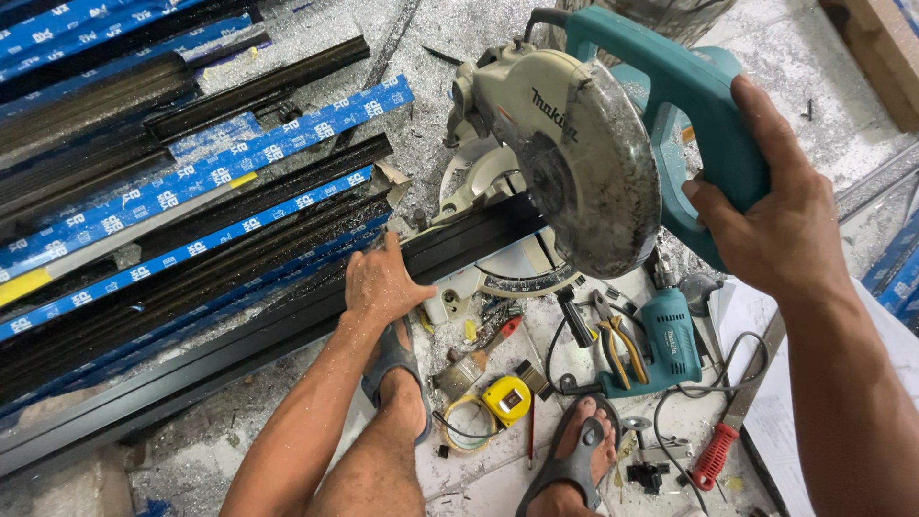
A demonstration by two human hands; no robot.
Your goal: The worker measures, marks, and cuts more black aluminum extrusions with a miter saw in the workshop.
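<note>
- Nearest the person, a yellow tape measure (506, 399), pliers (613, 347) and a teal drill (670, 349) lie on the floor by the sandalled feet
- The left hand (383, 282) presses flat, fingers spread, on the long black aluminium profile (287, 321) lying across the saw bed; it looks stiff, light and smooth, best pinned close to the cut
- The right hand (766, 215) wraps the teal handle (704, 96) of the mitre saw (574, 153), probably heavy
- Beyond, blue-taped profiles (191, 182) lie stacked
</note>
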